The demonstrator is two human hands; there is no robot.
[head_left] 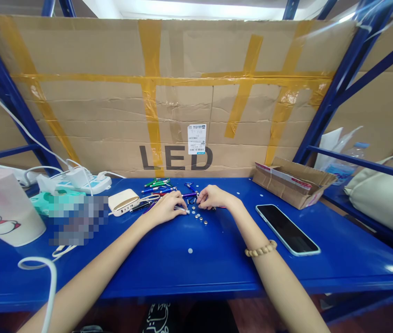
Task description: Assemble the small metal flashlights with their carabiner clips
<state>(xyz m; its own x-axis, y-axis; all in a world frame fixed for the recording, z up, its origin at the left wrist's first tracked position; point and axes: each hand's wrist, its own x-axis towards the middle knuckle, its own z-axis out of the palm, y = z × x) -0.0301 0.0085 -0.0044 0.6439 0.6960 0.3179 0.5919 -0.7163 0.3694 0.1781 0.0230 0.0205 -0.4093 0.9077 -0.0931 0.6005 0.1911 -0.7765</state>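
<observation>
Both my hands rest on a blue shelf surface (217, 259) near a cardboard backboard marked LED. My left hand (168, 206) is curled, its fingertips pinching a small metal pen-like piece (181, 209). My right hand (212, 197) is curled too, fingertips closed on something small that I cannot make out. Between and just below the hands lie several small silver button cells (199, 217). A heap of coloured pen-like lights (159, 186) lies behind my left hand. One more button cell (190, 250) sits alone nearer to me.
A phone (286, 229) lies face up at the right, behind it an open cardboard box (291, 182). A white power bank (124, 201), a power strip (85, 182) and a white cup (3, 212) stand left. A bag (383, 194) and bottle (349, 162) sit far right.
</observation>
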